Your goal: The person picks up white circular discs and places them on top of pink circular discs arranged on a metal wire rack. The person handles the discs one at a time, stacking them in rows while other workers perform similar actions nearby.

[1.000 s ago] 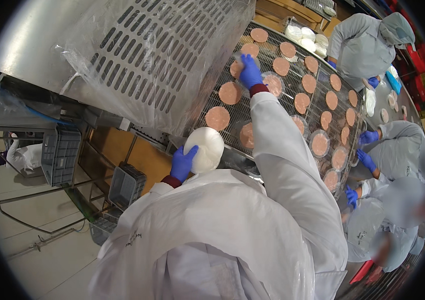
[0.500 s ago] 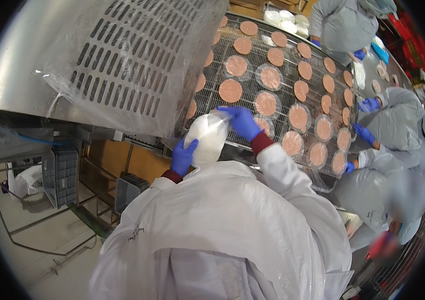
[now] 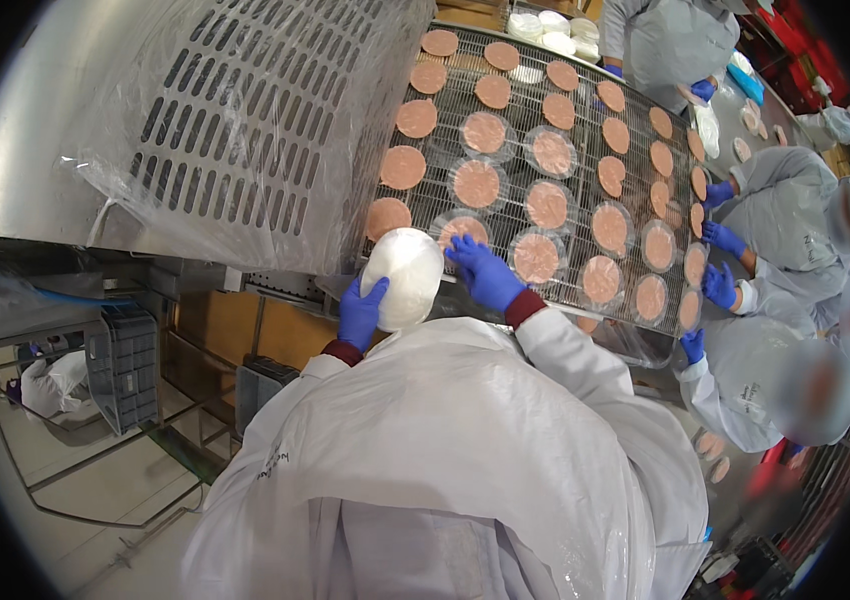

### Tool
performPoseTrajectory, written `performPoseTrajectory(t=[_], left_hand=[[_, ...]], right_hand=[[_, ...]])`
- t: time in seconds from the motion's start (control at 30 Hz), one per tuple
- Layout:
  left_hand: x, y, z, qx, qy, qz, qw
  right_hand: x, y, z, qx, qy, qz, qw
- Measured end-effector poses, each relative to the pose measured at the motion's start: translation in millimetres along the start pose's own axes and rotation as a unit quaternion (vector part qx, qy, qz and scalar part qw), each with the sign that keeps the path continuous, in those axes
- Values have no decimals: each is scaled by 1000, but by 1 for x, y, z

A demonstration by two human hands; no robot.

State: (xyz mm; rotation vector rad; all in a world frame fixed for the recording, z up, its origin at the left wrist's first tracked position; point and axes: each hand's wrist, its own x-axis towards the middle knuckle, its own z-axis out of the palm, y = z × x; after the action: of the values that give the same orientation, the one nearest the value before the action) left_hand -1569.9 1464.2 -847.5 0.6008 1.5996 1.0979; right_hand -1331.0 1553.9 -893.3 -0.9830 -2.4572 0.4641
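Left hand (image 3: 361, 314): I'm gripping white discs (image 3: 403, 277)
Right hand (image 3: 491, 274): released, my fingertips over 1 pink patty (image 3: 463, 226), near edge
Wire belt (image 3: 583, 186): other patties (image 3: 476, 184) to far edge

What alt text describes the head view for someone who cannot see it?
The wearer's gloved left hand holds a round white stack while the right hand is at a pink patty, one of many in rows on a wire mesh. Co-workers are at right, a slotted panel at left.
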Motion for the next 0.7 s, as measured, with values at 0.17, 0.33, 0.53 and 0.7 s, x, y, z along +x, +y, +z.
performPoseTrajectory(t=[0.17,0.33,0.53,0.7], left_hand=[[-7,4,4,-2,1,16,1000],[-12,1,-27,-40,79,-27,996],[-16,2,-40,0,82,-19,996],[-24,14,-36,1,97,-32,995]], right_hand=[[37,-35,0,355,-51,293,886],[157,43,-7,191,-22,225,955],[213,159,47,52,178,179,966],[176,82,47,-18,-100,106,989]])
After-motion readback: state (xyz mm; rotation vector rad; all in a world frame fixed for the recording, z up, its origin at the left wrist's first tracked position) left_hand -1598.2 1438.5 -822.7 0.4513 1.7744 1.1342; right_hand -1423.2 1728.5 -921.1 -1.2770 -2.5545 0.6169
